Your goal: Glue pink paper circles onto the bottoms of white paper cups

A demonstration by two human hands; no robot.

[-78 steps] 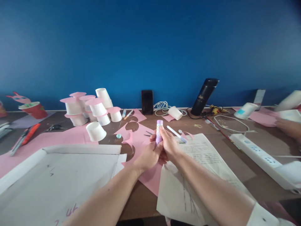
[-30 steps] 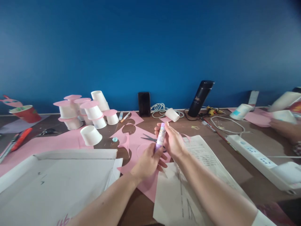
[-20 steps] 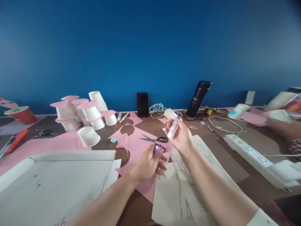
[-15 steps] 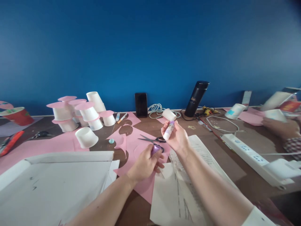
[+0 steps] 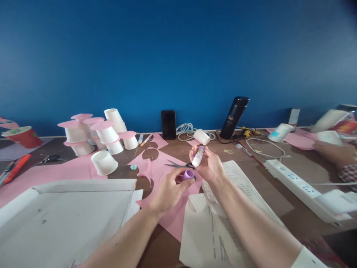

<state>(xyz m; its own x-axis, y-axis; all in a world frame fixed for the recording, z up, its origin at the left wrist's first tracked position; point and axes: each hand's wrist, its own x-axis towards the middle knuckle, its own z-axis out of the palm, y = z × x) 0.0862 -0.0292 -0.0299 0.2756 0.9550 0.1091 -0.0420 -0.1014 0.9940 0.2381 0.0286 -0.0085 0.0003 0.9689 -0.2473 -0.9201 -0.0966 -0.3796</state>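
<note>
My left hand (image 5: 171, 188) pinches a purple cap (image 5: 189, 174), its open end facing up and toward me. In my right hand (image 5: 209, 163) lies a white and purple glue stick (image 5: 198, 156), fingers curled round it. Cap and stick are apart, a short way from each other. Under both hands spread a pink paper sheet (image 5: 167, 212) with round cut-outs and a pair of scissors (image 5: 178, 164), its handles partly hidden. Printed papers (image 5: 195, 230) lie below my right forearm.
Paper cups with pink discs (image 5: 104, 132) stand stacked at the left behind a white box lid (image 5: 69, 223). A phone (image 5: 169, 124) and a black flask (image 5: 235, 117) stand by the wall. A power strip (image 5: 292, 182) and another person's hand (image 5: 331, 152) are at right.
My left hand has turned the purple cap so that its open end shows. My right hand has tipped the glue stick lower, closer to the cap. The view has shifted slightly.
</note>
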